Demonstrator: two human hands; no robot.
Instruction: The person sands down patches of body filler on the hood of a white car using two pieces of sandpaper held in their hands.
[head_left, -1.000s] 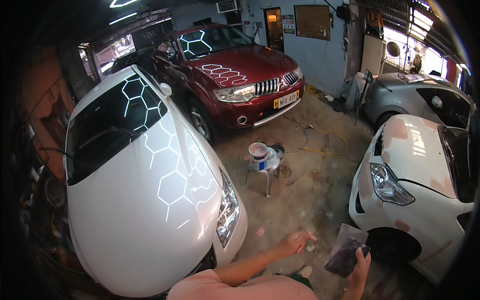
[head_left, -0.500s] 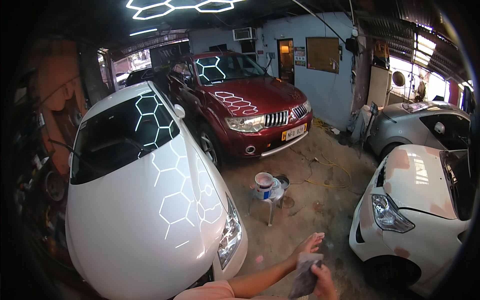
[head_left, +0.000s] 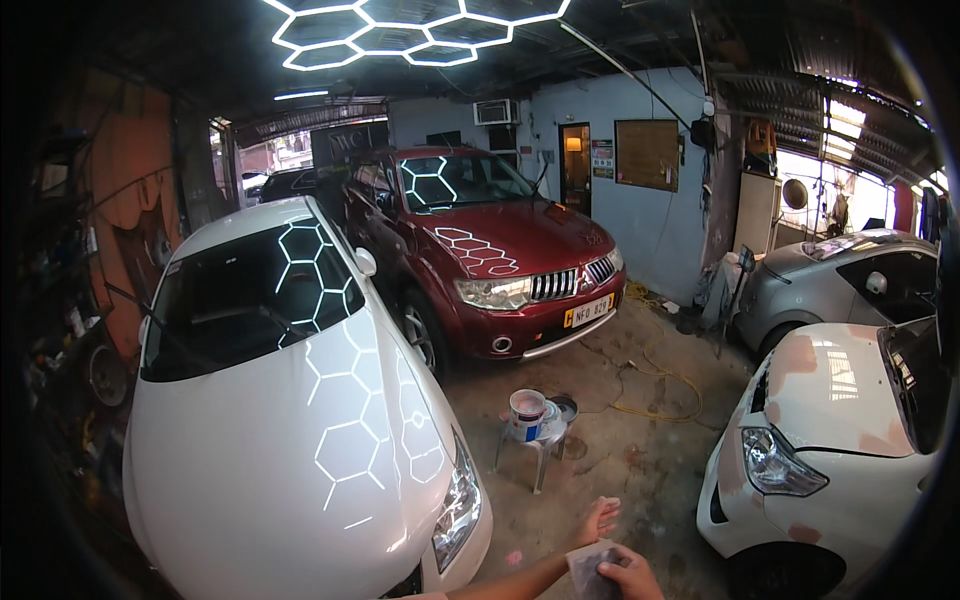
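At the bottom of the head view, my left hand (head_left: 600, 519) reaches out past my right one, its fingers stretched and holding nothing. My right hand (head_left: 632, 576) grips a flat grey sheet (head_left: 592, 570) that looks like sandpaper, with the thumb pressed on top. The sheet lies beside my left forearm (head_left: 520, 580); whether they touch, I cannot tell. Nearest on the left is a white car (head_left: 250, 460), its hood reflecting hexagon lights. Ahead, a white plastic stool (head_left: 541, 450) bears an open paint bucket (head_left: 527, 415) with a blue-and-white side and a dark round container (head_left: 565, 408).
A dark red SUV (head_left: 500, 220) stands beyond the stool. To the right are a white car with brownish patches (head_left: 810, 390) and a silver car (head_left: 800, 275). A yellow cord (head_left: 655, 410) trails over the concrete floor (head_left: 640, 480). Cluttered shelves (head_left: 75, 300) line the left.
The view has tilted up, so the cars and stool sit lower and more ceiling lights show. Both hands appear lower and slightly further left, with the grey sheet still in my right hand.
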